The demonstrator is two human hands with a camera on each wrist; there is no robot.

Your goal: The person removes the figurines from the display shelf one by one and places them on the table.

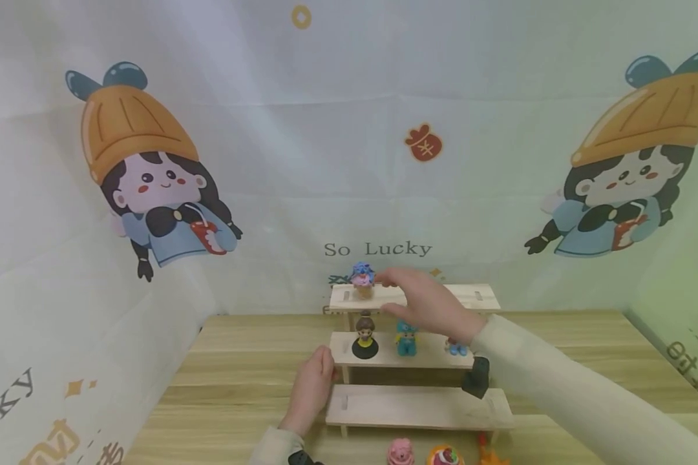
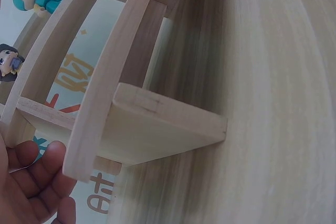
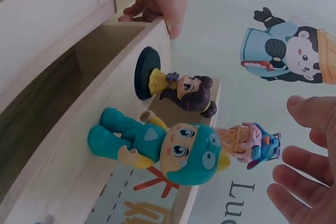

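Observation:
A three-tier wooden display stand is in the middle of the head view. My left hand holds the left end of its middle shelf, thumb and curled fingers at the edge in the right wrist view. On the top shelf stands an ice cream cone figurine with a blue and pink top. Beside it, my right hand hovers with fingers spread and nothing between them. The middle shelf carries a brown-haired doll figurine, a teal-suited figurine and a blue-footed figurine, partly hidden by my right arm.
In front of the stand lie a pink figurine, an orange round one with a dark red top and an orange-red piece, cut by the frame edge. A printed cloth hangs behind the wooden table.

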